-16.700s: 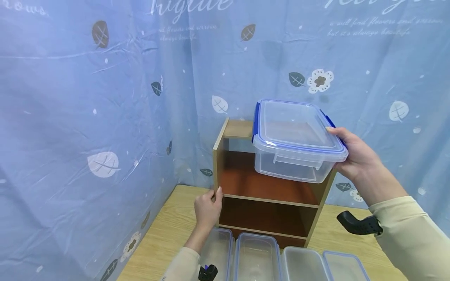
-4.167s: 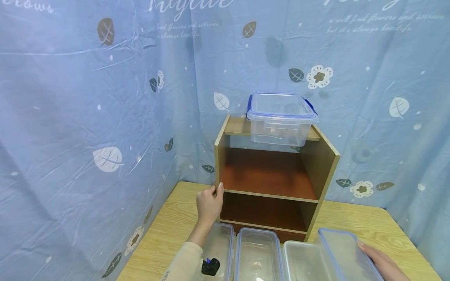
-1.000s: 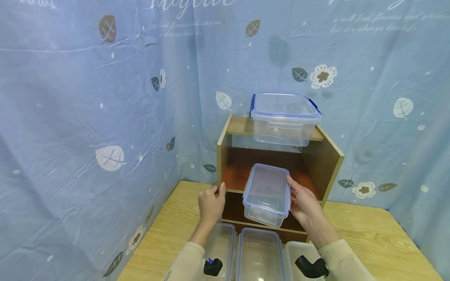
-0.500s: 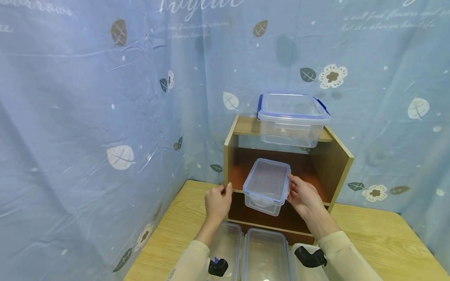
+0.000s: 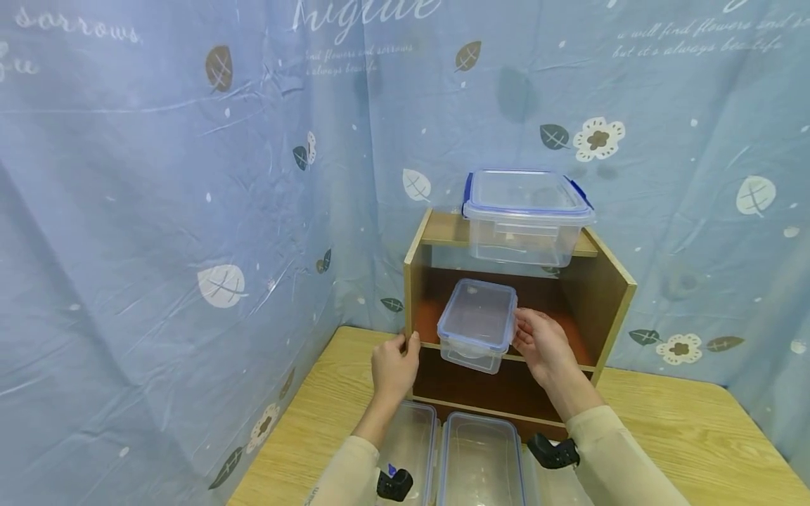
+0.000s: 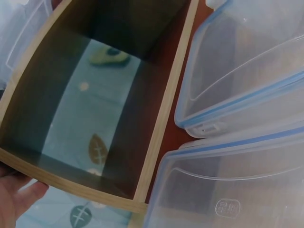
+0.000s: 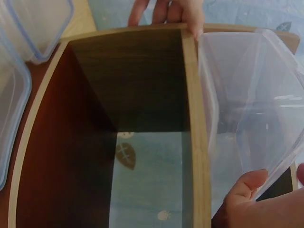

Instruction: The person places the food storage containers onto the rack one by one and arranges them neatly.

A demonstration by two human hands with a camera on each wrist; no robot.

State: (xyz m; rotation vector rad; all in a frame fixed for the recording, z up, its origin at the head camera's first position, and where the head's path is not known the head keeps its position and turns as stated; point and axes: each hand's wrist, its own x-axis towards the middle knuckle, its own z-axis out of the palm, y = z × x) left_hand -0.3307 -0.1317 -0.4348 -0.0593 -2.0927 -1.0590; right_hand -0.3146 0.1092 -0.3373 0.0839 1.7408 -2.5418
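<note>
A small wooden shelf unit (image 5: 614,302) stands on the table. My left hand (image 5: 395,367) grips the front edge of its left side panel. My right hand (image 5: 547,351) holds a clear lidded storage container (image 5: 481,313) by its right side, thumb near the lid rim. That container sits at the opening of the upper compartment, its front part sticking out past the middle shelf board (image 5: 585,367). In the right wrist view, the thumb (image 7: 254,180) lies against the container's wall; most other fingers are hidden. A larger lidded box (image 5: 528,218) with blue clips rests on the top board.
Before the unit, several more clear containers stand in a row, among them a blue-rimmed one (image 5: 481,464) and another at the left (image 5: 408,450). The right forearm partly covers a further one. A blue patterned curtain (image 5: 253,211) hangs behind and at the left.
The large box went onto the top board earlier. My right hand has lifted the smaller container from the row's right end and moved it into the upper opening. The left hand keeps its grip.
</note>
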